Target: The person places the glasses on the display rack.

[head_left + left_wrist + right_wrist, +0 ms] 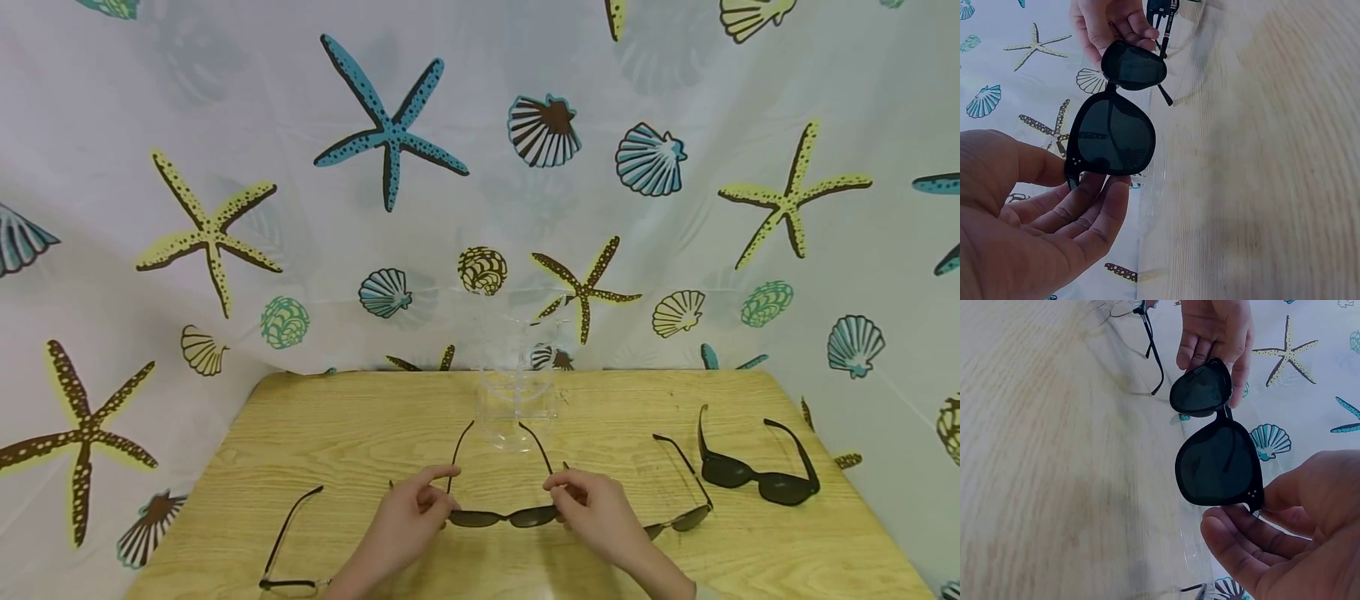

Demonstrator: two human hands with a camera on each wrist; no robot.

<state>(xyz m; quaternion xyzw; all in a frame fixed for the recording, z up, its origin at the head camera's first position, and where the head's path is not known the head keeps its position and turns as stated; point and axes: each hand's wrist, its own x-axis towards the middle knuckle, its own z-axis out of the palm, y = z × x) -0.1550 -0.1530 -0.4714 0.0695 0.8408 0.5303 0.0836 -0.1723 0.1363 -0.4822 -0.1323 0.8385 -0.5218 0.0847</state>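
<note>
A pair of black sunglasses [533,517] with dark lenses is held above the table, its temples unfolded and pointing away from me. My left hand [411,510] pinches the left end of the frame between thumb and fingers. At the other end, my right hand [596,510] pinches the right hinge corner the same way. Both wrist views show the dark lenses [1116,136] up close, with each hand [1297,519] at its own corner. Just beyond the temple tips stands a clear plastic stand [517,408], see-through and hard to make out.
Thin-framed eyeglasses [281,537] lie on the wooden table [360,417] at the left, partly behind my left arm. To the right are thin-framed sunglasses [692,518], partly covered by my right hand, and thick black sunglasses [783,487]. A sea-patterned curtain [480,208] borders the table.
</note>
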